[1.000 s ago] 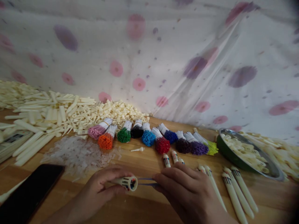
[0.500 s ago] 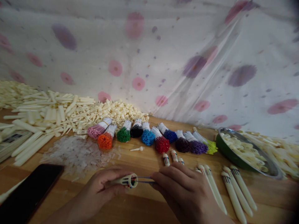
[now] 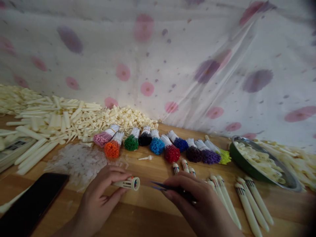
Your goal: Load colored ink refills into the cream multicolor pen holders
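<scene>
Between thumb and fingers, my left hand (image 3: 101, 194) holds a cream multicolour pen barrel (image 3: 127, 183), its round open end facing right and slots along its side. Some coloured pieces show inside the barrel. Dark tweezers (image 3: 170, 188) are gripped in my right hand (image 3: 195, 197); their tips are spread and point left, a short gap from the barrel's mouth. Nothing shows between the tips. Just beyond my right hand stand several pens with coloured sliders (image 3: 184, 165). A small cream tip piece (image 3: 145, 158) lies alone on the wooden table (image 3: 138, 214).
Bundled refills, among them orange (image 3: 112, 148) and red (image 3: 172, 153), lie in a row. Clear plastic pieces (image 3: 76, 163) and a phone (image 3: 34, 204) are at left, cream parts (image 3: 98, 118) behind. Finished-looking pens (image 3: 248, 207) and a green-sided bowl (image 3: 256, 164) sit right.
The tweezers have come out of the barrel's open end and moved right, their tips now apart. My left hand has shifted slightly left and up with the barrel.
</scene>
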